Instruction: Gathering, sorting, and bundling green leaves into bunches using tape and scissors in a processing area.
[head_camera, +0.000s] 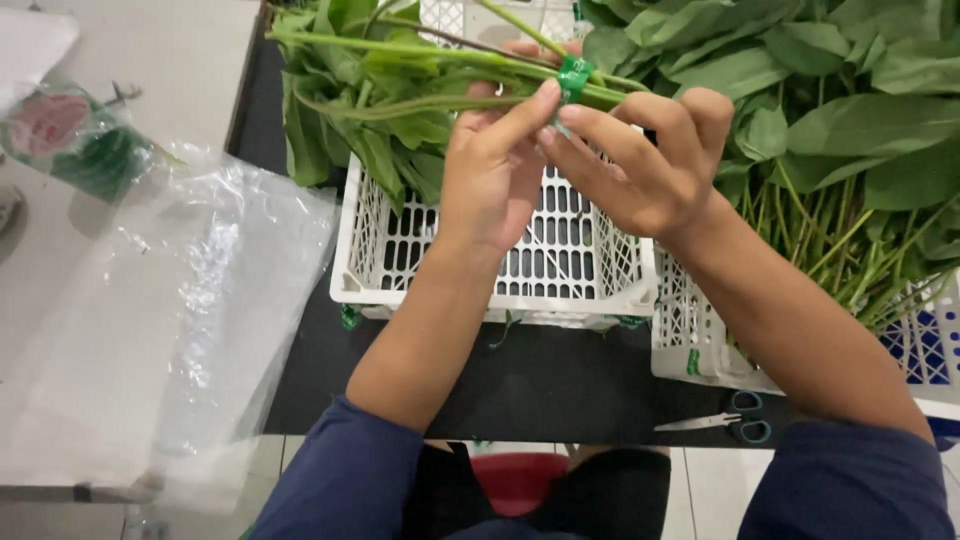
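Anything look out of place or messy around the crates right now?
Mostly tidy. Bits of green tape cling to the lower rim of the white crate, and the scissors lie at the dark table's near edge, close to slipping off.

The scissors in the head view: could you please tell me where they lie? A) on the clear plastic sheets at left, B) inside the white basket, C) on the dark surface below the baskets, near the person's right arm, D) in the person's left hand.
C: the scissors with teal handles lie on the dark surface just below the white basket, while both the left hand and right hand hold the bundle of green stems.
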